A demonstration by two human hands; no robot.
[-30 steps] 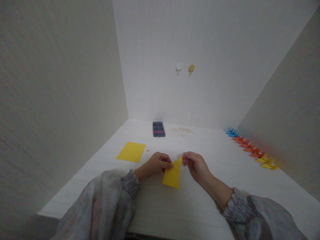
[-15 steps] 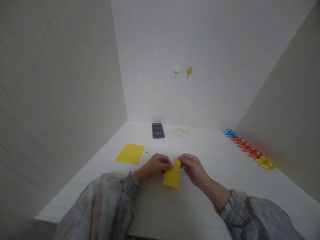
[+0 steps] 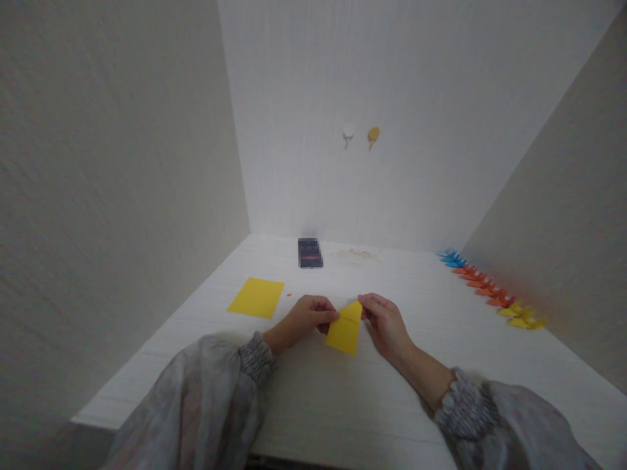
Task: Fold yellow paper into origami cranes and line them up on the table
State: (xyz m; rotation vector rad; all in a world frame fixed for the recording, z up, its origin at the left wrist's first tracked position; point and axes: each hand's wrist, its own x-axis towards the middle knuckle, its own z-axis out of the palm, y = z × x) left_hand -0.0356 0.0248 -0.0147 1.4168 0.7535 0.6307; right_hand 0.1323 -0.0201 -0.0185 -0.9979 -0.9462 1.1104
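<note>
A folded piece of yellow paper (image 3: pixel 345 333) is held between my two hands above the white table, with a crease running across its upper part. My left hand (image 3: pixel 313 314) pinches its left edge between thumb and fingers. The upper right corner is gripped by the fingertips of my right hand (image 3: pixel 386 320). To the left lies a flat sheet of yellow paper (image 3: pixel 257 297) on the table, apart from my hands.
Along the right wall runs a row of small folded paper figures in blue (image 3: pixel 451 258), orange (image 3: pixel 484 287) and yellow (image 3: pixel 522 316). A blurred dark object (image 3: pixel 310 254) lies near the back wall. Two hooks, white (image 3: pixel 348 133) and tan (image 3: pixel 373 134), are on that wall.
My hands have lifted slightly, and the folded yellow paper has moved up and to the right, turning a little. My right hand has shifted away from the left one.
</note>
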